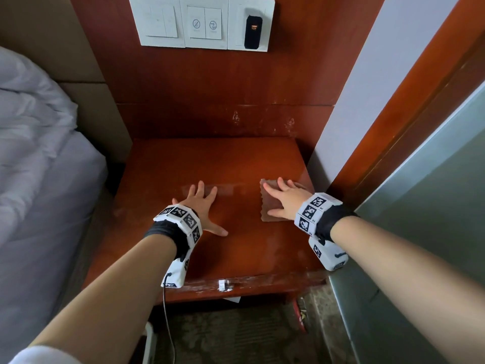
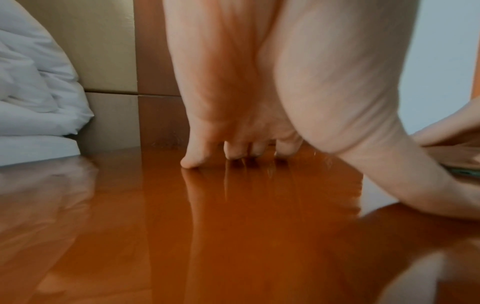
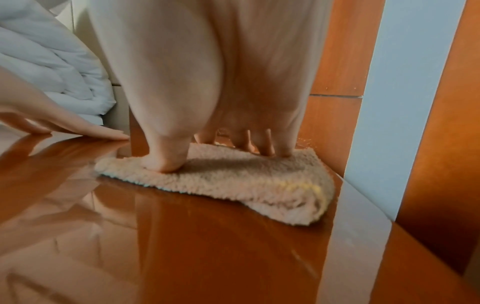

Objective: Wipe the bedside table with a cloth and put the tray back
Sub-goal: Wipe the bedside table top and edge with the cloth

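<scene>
A glossy reddish-brown bedside table [image 1: 210,158] is seen. A folded beige cloth [image 1: 273,206] lies flat near its right edge, pressed by the right hand [image 1: 287,199]. The left hand [image 1: 202,206] is spread flat near the middle, well apart from the cloth.

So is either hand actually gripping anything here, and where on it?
Nothing is gripped. The right hand presses flat on top of the cloth, fingers spread; the left hand rests bare on the bedside table.

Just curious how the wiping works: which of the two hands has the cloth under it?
The right hand presses flat on the cloth. The left hand rests on bare table.
</scene>
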`<state>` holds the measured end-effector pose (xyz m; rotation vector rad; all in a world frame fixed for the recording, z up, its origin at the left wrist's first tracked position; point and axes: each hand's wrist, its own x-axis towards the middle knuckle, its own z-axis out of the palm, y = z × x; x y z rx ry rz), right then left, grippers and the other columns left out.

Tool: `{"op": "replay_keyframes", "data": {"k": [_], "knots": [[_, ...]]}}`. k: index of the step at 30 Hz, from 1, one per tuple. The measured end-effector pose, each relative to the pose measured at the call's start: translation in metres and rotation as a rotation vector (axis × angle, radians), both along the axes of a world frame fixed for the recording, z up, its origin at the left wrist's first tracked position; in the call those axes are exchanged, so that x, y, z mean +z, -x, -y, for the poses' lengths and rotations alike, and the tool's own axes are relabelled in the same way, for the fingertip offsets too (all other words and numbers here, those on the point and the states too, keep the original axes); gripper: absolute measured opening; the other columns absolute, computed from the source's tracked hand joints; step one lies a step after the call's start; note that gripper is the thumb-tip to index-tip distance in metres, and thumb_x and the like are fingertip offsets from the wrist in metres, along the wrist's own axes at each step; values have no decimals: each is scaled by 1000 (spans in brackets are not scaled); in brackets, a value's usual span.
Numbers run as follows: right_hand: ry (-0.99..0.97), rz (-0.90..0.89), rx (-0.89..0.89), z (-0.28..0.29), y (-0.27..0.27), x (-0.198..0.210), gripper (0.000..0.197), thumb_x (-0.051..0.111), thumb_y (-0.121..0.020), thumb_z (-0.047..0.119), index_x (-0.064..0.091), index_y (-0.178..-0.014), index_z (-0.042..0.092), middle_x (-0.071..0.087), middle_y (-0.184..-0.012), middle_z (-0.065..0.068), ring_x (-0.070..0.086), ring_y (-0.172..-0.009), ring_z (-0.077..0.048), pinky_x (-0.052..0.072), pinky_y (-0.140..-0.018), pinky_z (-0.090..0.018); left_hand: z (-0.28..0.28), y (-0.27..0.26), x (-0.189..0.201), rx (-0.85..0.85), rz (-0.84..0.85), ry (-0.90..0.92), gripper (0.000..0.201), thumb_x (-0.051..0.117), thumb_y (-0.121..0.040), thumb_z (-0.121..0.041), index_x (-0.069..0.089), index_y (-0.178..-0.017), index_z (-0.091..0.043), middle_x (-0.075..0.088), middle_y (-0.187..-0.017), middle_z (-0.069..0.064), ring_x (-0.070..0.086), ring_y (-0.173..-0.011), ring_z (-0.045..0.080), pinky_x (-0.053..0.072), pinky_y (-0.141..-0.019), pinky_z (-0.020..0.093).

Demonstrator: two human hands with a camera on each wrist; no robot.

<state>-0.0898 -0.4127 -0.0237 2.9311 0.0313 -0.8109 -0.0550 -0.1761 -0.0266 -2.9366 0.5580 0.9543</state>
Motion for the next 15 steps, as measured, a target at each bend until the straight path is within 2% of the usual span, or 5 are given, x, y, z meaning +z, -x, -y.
{"op": "replay_keyframes", "data": {"k": [7,15], "knots": [[-16,-12,-26,-8,-19,4,76,42,-93,55,-4,-151,36,-7,-160,-10,-1,-146,-38,19,-116,-55,5,-21,0,23,-12,12,123,68,-64,-69,-14,-149,-34,-28,-155,0,-19,-145,26,9,-108,69],[8,-3,-37,-27,-82,9,78,42,-94,54,-5,-152,32,-6,-160,-14,2,-146,-41,16,-117,-54,8,-32,-2,36,-13,16,124,67,-62,-72,-15,-148,-37,-28,-155,0,-20,-145,26,8,-107,72]]}}
